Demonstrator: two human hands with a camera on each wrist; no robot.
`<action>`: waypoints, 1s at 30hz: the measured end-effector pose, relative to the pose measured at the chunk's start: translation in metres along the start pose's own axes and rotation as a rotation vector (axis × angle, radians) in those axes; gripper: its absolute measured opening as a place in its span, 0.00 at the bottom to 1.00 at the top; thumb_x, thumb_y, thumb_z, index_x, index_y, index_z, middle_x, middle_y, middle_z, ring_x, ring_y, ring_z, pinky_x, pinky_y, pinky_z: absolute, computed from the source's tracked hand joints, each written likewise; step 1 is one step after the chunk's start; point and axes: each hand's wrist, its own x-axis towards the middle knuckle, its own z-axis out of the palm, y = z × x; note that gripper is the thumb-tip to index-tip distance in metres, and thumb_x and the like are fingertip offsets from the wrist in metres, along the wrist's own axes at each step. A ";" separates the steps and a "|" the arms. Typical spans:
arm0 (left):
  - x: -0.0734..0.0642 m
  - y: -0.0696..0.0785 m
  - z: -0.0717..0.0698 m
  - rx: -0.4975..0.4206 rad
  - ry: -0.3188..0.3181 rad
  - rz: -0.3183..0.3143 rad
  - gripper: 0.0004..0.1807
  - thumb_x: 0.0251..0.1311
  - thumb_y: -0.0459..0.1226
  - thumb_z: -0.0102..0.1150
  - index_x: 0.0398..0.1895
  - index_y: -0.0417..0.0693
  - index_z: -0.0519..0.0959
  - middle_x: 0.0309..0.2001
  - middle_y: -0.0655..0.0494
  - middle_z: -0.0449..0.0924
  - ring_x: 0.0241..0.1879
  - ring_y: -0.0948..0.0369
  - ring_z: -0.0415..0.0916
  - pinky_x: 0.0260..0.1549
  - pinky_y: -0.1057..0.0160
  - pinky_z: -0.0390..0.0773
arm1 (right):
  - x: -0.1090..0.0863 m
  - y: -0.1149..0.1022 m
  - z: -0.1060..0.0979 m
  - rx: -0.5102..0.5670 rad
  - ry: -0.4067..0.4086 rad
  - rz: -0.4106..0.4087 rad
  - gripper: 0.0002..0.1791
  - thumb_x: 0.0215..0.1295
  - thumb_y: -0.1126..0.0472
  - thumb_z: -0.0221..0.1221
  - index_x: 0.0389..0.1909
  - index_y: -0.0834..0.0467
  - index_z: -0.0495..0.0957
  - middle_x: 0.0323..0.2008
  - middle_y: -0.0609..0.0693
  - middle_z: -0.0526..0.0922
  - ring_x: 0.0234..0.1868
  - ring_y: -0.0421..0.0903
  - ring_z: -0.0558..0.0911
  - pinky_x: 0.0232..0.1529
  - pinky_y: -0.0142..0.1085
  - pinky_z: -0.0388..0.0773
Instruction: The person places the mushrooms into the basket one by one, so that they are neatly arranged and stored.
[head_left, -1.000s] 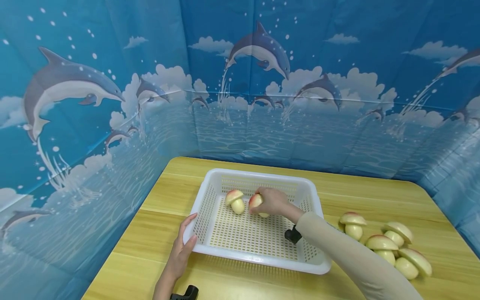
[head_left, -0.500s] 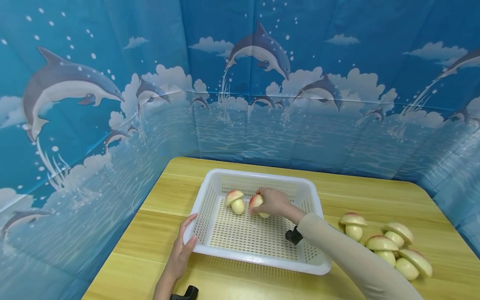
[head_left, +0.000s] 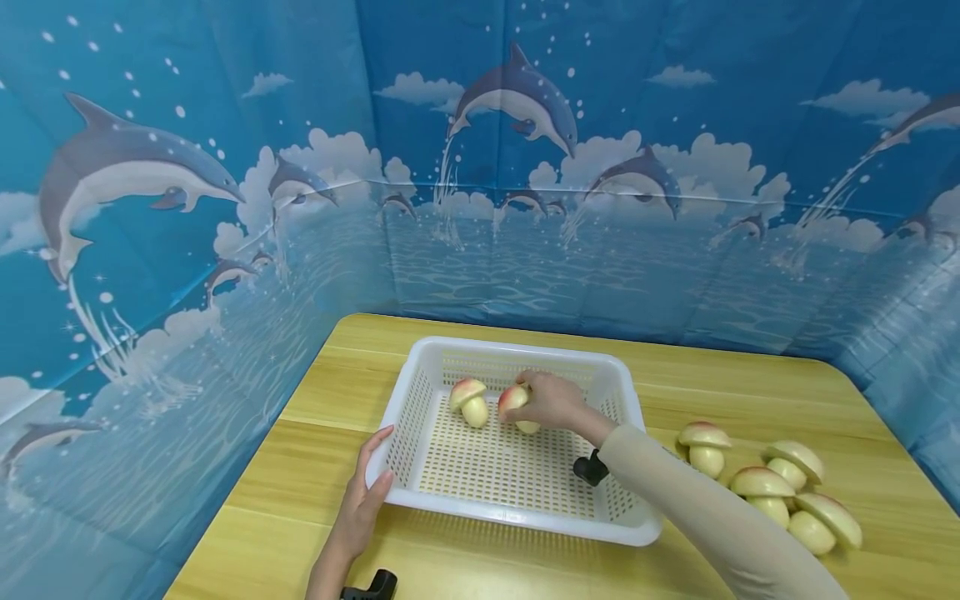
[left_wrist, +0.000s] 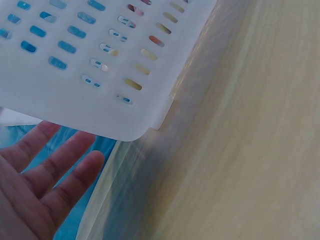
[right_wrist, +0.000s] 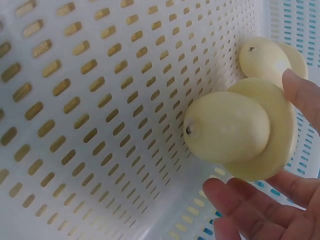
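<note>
My right hand [head_left: 551, 402] holds a pale yellow mushroom [head_left: 513, 400] with a red-tinged cap, inside a white plastic basket [head_left: 510, 517]. In the right wrist view the thumb lies on one side of the cap and the fingers on the other; the stem [right_wrist: 225, 127] faces the camera, with a small dark spot at its end. Left of it in the head view, a second mushroom [head_left: 474, 412] leans on the basket floor. My left hand [head_left: 356, 508] rests at the basket's near left corner, thumb and forefinger at the rim. The left wrist view shows extended fingers [left_wrist: 70, 192] below the basket wall.
Several more mushrooms [head_left: 761, 483] lie in a group on the wooden table [head_left: 315, 392], right of the basket and beyond the right sleeve [head_left: 675, 492]. A blue dolphin-print curtain [head_left: 465, 275] hangs behind and along both sides of the table.
Both hands stay almost where they were. The right hand keeps the mushroom in the basket, and the left hand remains at the corner.
</note>
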 end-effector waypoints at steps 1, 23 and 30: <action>0.000 0.000 0.000 0.000 0.000 0.000 0.29 0.66 0.36 0.39 0.71 0.57 0.55 0.66 0.41 0.61 0.58 0.43 0.65 0.47 0.50 0.71 | -0.001 0.000 -0.001 0.007 -0.001 0.000 0.40 0.48 0.36 0.67 0.58 0.55 0.74 0.47 0.52 0.80 0.41 0.50 0.78 0.37 0.47 0.72; 0.001 0.000 0.001 0.004 0.007 -0.010 0.29 0.66 0.36 0.39 0.71 0.58 0.55 0.66 0.43 0.60 0.57 0.44 0.65 0.47 0.48 0.70 | -0.026 0.021 -0.043 -0.026 0.149 -0.050 0.39 0.58 0.37 0.59 0.62 0.60 0.69 0.49 0.60 0.80 0.33 0.50 0.80 0.29 0.44 0.75; 0.001 -0.001 0.001 0.013 0.012 -0.010 0.29 0.66 0.37 0.39 0.71 0.58 0.55 0.67 0.43 0.60 0.57 0.45 0.65 0.48 0.49 0.70 | -0.039 0.034 -0.066 0.020 0.240 -0.049 0.37 0.61 0.38 0.58 0.62 0.60 0.69 0.49 0.60 0.79 0.26 0.46 0.78 0.20 0.40 0.71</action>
